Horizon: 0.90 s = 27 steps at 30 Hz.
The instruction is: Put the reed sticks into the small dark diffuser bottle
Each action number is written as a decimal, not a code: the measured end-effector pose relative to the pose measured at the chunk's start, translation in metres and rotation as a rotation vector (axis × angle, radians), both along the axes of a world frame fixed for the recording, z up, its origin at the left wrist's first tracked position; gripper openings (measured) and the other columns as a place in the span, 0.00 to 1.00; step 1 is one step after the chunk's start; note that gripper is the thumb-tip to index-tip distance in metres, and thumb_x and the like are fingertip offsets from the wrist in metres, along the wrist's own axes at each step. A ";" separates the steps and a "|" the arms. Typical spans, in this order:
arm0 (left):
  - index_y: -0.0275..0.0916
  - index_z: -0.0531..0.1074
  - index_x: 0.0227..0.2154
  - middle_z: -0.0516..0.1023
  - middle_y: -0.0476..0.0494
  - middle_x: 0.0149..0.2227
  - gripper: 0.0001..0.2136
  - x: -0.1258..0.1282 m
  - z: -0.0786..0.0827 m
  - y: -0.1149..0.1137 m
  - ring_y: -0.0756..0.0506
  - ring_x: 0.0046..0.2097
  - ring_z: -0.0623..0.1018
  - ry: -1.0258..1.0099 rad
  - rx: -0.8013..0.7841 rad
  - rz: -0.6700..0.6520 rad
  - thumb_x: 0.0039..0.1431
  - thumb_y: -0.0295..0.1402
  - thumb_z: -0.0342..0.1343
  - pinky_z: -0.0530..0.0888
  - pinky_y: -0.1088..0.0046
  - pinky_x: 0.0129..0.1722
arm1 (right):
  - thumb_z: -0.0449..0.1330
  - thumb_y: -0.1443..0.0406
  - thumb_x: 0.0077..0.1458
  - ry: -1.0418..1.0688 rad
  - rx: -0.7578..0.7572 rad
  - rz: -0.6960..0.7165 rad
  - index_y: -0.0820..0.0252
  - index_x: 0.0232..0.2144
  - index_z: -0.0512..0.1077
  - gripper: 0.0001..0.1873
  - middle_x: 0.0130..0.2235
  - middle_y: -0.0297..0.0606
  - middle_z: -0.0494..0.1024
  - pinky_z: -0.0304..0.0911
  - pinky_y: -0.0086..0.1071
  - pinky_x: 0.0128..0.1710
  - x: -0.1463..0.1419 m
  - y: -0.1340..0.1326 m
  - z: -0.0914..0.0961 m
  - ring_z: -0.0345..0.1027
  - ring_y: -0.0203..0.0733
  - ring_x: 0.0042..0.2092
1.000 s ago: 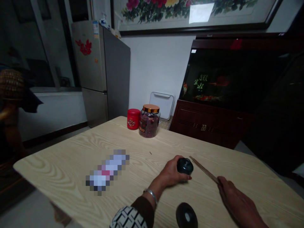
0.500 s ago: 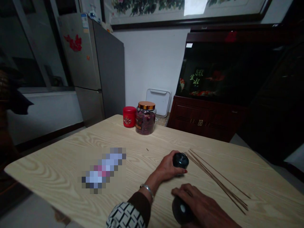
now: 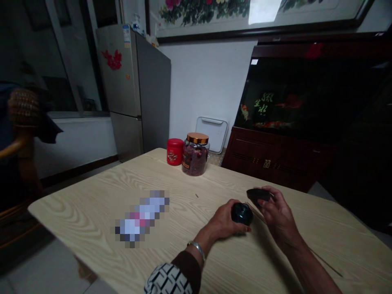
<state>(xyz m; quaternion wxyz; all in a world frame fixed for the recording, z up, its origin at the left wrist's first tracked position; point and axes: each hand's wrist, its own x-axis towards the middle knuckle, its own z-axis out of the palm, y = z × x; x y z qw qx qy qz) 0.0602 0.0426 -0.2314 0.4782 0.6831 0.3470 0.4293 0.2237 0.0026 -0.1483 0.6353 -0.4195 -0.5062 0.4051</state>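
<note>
My left hand is wrapped round a small dark glossy pot that sits on the wooden table. Just right of the pot, my right hand holds a dark, smooth, rounded piece above the tabletop. That piece is tilted, its thin edge towards the pot, and the two are apart. Thin brown sticks lie on the table, largely hidden behind my right hand and forearm.
At the table's far edge stand a red canister and a glass jar with a copper lid. A pixelated flat item lies to the left. A short brown bit rests mid-table. Behind are a fridge and a fish tank.
My right hand has lifted the dark rounded piece from near the table's front up and away from me, to beside the pot. My left hand stays on the pot. The view has shifted slightly left.
</note>
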 end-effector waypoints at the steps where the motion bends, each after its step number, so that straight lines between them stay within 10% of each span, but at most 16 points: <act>1: 0.40 0.70 0.52 0.77 0.41 0.45 0.37 0.000 0.000 0.000 0.39 0.45 0.75 0.002 -0.004 -0.003 0.35 0.41 0.75 0.71 0.66 0.43 | 0.71 0.56 0.44 -0.004 0.007 -0.014 0.50 0.43 0.68 0.25 0.48 0.38 0.76 0.64 0.43 0.54 -0.003 0.006 -0.005 0.72 0.48 0.50; 13: 0.38 0.70 0.52 0.78 0.39 0.46 0.37 0.000 0.001 0.002 0.38 0.46 0.76 -0.042 -0.034 -0.033 0.36 0.38 0.75 0.72 0.65 0.43 | 0.71 0.56 0.47 -0.268 0.050 0.078 0.51 0.41 0.66 0.23 0.52 0.42 0.74 0.62 0.49 0.57 0.006 0.014 -0.030 0.69 0.52 0.56; 18: 0.38 0.69 0.53 0.77 0.39 0.47 0.38 -0.001 0.001 0.002 0.39 0.46 0.75 -0.056 -0.029 -0.054 0.36 0.39 0.74 0.72 0.66 0.44 | 0.63 0.55 0.57 -0.636 0.075 0.119 0.49 0.59 0.64 0.29 0.58 0.44 0.69 0.60 0.48 0.60 0.016 0.013 -0.017 0.65 0.53 0.59; 27: 0.38 0.69 0.54 0.77 0.41 0.46 0.38 -0.001 0.000 0.002 0.40 0.46 0.76 -0.042 -0.022 -0.045 0.36 0.38 0.75 0.72 0.68 0.43 | 0.60 0.53 0.55 -1.012 0.043 0.242 0.55 0.52 0.69 0.24 0.52 0.45 0.74 0.66 0.46 0.54 0.021 0.017 0.023 0.71 0.52 0.52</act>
